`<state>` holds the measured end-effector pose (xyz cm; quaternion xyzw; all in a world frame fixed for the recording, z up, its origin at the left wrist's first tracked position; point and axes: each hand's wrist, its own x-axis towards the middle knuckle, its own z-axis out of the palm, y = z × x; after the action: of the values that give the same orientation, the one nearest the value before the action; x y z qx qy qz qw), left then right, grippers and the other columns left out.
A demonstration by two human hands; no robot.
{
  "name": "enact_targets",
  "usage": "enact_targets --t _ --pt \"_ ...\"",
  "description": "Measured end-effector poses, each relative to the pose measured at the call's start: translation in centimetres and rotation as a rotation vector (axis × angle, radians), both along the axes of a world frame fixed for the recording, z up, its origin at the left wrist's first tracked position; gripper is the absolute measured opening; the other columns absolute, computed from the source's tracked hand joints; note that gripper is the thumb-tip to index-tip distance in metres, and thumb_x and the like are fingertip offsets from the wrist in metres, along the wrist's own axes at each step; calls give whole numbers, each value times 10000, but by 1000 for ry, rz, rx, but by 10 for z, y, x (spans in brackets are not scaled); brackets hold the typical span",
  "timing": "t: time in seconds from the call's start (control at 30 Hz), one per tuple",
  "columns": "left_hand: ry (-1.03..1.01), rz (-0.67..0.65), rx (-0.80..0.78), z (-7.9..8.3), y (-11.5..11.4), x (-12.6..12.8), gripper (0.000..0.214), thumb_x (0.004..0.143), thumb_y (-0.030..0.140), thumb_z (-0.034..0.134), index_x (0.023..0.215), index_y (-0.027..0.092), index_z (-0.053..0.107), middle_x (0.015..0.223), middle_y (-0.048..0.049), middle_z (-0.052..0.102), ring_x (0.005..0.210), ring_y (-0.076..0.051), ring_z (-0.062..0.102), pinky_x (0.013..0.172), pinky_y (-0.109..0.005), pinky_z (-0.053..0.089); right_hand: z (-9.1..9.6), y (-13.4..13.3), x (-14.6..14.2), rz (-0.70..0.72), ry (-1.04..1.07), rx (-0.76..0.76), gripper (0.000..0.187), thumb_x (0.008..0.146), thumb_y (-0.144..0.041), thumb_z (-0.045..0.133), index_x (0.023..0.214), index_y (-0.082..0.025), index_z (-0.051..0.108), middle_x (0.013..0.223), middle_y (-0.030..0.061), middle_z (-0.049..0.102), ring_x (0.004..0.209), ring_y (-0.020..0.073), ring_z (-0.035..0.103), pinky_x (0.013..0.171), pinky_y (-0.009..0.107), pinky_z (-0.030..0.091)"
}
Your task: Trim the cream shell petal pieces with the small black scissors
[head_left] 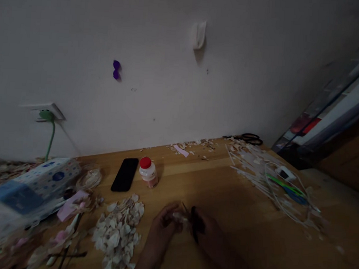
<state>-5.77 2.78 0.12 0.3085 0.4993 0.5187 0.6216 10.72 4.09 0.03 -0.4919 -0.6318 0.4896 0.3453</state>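
My left hand [163, 225] and my right hand [208, 229] meet low over a wooden table [225, 186], near its front edge. The left fingers pinch a small pale piece [179, 217], like the white shell-like flakes heaped to the left. The right hand grips a thin dark tool [194, 224] whose tip sits against that piece. The scene is dim and the hands are blurred, so the tool's kind cannot be told.
A pile of white flakes [119, 230] lies left of the hands. Behind it are a black phone [125, 174] and a red-capped bottle [148, 172]. A tissue pack [47, 179] sits far left. Sticks and cables [281, 185] clutter the right; scissors [248, 138] lie by the wall.
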Motion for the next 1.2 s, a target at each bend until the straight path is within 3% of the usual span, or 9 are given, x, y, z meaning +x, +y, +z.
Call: enact_targets --t 0.17,0.33,0.43,0.53,0.63,0.73,0.93,1.03,1.2 --pt "47 -18 -10 8 -2 -1 177 661 285 743 734 134 688 613 -12 654 571 -111 560 579 -221 431 -5 0 2 -4 -76 29 190 763 -237 533 926 -185 615 913 68 678 834 216 625 743 281 478" --pt "10 183 -54 0 -1 -4 205 607 265 796 683 139 654 623 -10 659 592 -113 583 586 -205 451 7 -5 0 -57 -158 -10 287 821 -322 524 1075 -203 583 1079 91 647 997 243 601 861 320 468" --pt "-188 351 -39 -2 0 -5 232 599 254 818 677 158 622 650 6 646 636 -117 611 656 -227 498 13 -12 -2 -40 -216 -1 245 863 -339 501 1069 -215 548 1053 85 638 939 222 609 810 304 469" --pt "-396 437 -10 3 -2 -6 211 625 248 810 710 186 628 784 -10 678 792 -150 657 810 -288 524 11 -17 -3 -16 -316 69 160 867 -292 499 1011 -231 534 970 58 640 853 206 612 744 297 447" --pt "-452 465 -4 10 -4 -4 270 663 230 791 902 225 665 904 -26 698 886 -153 666 835 -265 522 11 -20 -6 37 -412 126 81 854 -267 531 934 -253 529 880 14 629 778 193 597 688 289 405" --pt "-483 486 -30 12 -5 -2 405 687 205 779 1064 248 639 933 -32 706 854 -127 675 786 -221 526 12 -22 -9 40 -479 157 127 812 -239 583 923 -260 525 874 3 618 776 196 582 669 285 376" --pt "-400 524 14 5 -2 0 232 581 195 837 754 155 687 674 -11 696 624 -99 643 627 -184 516 12 -23 -11 13 -531 162 221 793 -205 602 1002 -240 537 955 36 618 854 212 575 745 300 383" --pt "-350 536 -30 5 -2 0 271 576 237 841 797 156 706 744 -44 734 681 -134 675 660 -217 535 11 -21 -9 32 -515 151 229 783 -188 605 999 -238 549 944 28 624 839 200 579 720 281 384" --pt "-315 499 -82 5 -4 3 272 600 209 826 850 152 733 831 -70 762 780 -151 698 740 -218 539 10 -18 -8 33 -467 104 79 808 -206 594 866 -245 558 826 -8 631 739 170 585 643 256 360"
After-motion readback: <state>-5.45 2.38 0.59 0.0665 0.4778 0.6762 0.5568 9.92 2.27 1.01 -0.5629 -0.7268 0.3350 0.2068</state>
